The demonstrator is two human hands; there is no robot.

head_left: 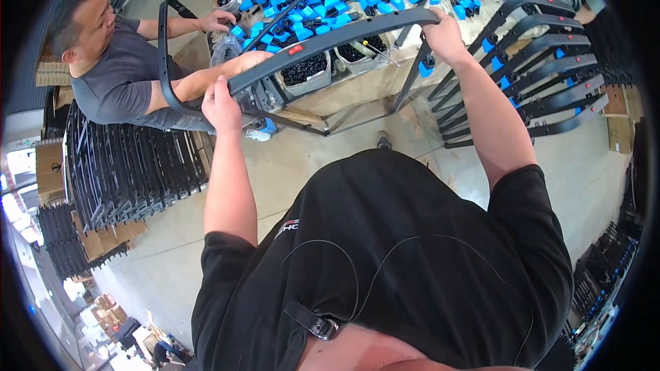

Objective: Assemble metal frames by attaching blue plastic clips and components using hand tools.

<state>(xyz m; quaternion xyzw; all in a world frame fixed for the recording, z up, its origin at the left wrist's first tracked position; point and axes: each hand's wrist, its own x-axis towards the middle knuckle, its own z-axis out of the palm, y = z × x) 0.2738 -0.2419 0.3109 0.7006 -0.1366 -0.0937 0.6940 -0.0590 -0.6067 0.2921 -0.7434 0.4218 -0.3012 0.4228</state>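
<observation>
Slanting away from left to right, the long axis of the black frame (pixel 337 39) spans two grips — left hand (pixel 222 106) closed around the nearer part, right hand (pixel 445 38) clasping the farther, close to the row of similar frames (pixel 550 41).

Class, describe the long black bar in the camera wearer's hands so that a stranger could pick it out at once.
Find the workbench heaped with blue parts. In front of it, the wearer's left hand and right hand hold a curved black bar with a red patch. Being held up sets it apart from the similar red-marked bars at right.
</observation>
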